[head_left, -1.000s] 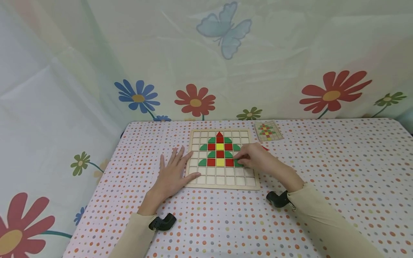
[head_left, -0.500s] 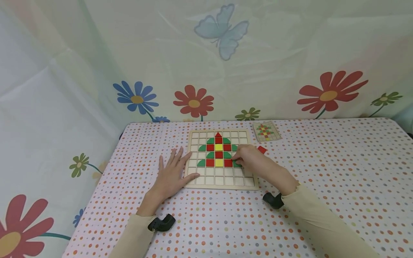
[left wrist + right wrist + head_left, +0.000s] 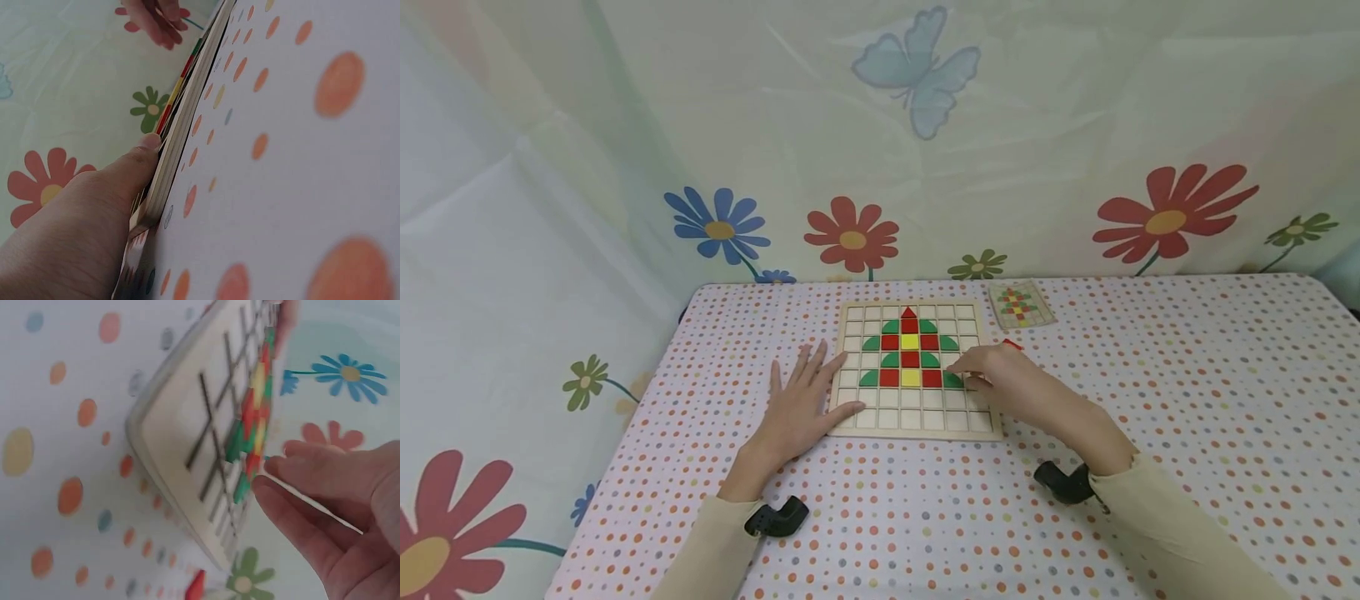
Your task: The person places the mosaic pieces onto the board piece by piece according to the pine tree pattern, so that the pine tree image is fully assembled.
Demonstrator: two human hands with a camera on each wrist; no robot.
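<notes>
A wooden grid board (image 3: pixel 917 422) lies on the table, bearing red squares, yellow squares, green rounded pieces and a red triangle (image 3: pixel 909 313) in a tree shape. My left hand (image 3: pixel 801 410) rests on the board's left edge with fingers spread; in the left wrist view its thumb (image 3: pixel 149 142) lies over the rim. Over the board's right side is my right hand (image 3: pixel 1009 382), its fingertips beside a green rounded piece (image 3: pixel 952 380) in a grid cell. In the right wrist view, the right thumb and forefinger (image 3: pixel 281 506) are a little apart with nothing between them.
A pattern card (image 3: pixel 1020 304) printed with the same tree lies behind the board to the right. A loose red piece (image 3: pixel 1012 343) is on the dotted tablecloth (image 3: pixel 1187 392), partly hidden behind the right hand. A flowered cloth (image 3: pixel 1037 150) hangs at the back.
My right hand has drawn back slightly to the right, uncovering more of the green piece at the lower right of the tree. The left hand has stayed on the board's edge.
</notes>
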